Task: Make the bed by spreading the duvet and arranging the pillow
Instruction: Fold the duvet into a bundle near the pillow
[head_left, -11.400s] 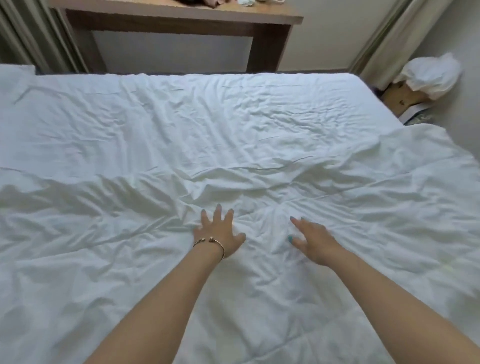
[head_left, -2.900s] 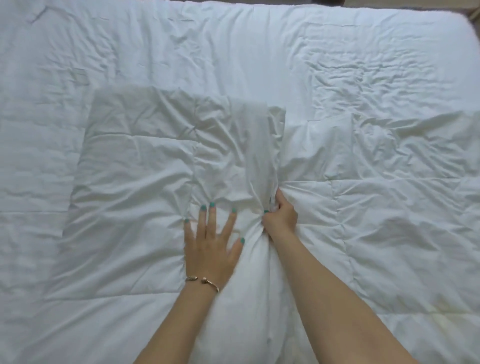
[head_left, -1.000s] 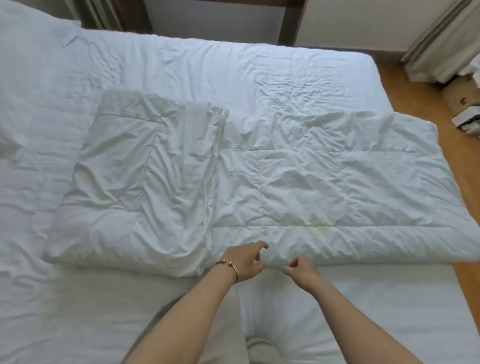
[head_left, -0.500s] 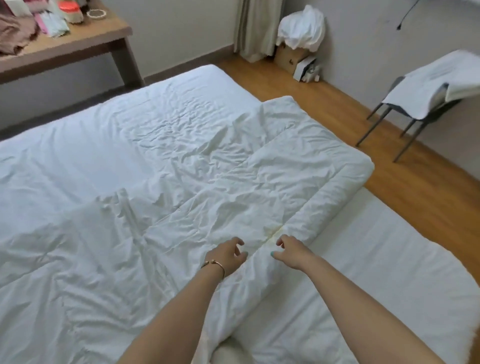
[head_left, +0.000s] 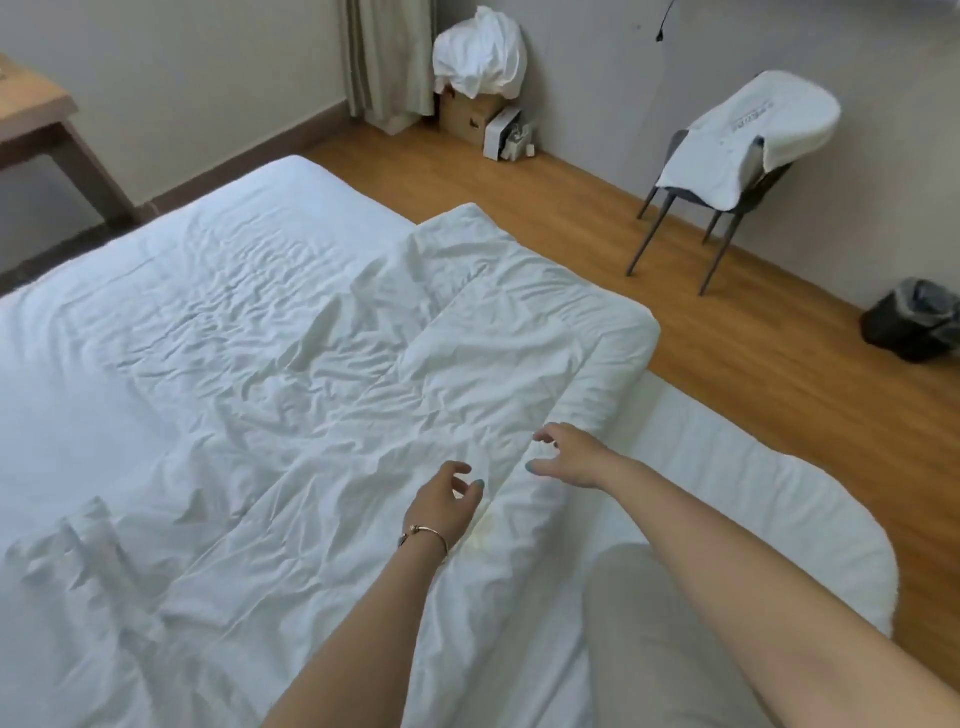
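Soft even daylight, wide-angle edge warp

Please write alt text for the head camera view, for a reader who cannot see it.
Two bare hands, the left hand with a thin gold bracelet and the right hand, reach with loosely curled fingers over the folded edge of a crumpled white quilted duvet on a white bed. Beyond, a grey chair draped with white cloth stands on the wooden floor.

Your hands have open room above the duvet (head_left: 363, 415) and the bare mattress strip (head_left: 727, 467) beside it. The chair (head_left: 727, 171) and bin (head_left: 914, 322) stand well apart on the floor.
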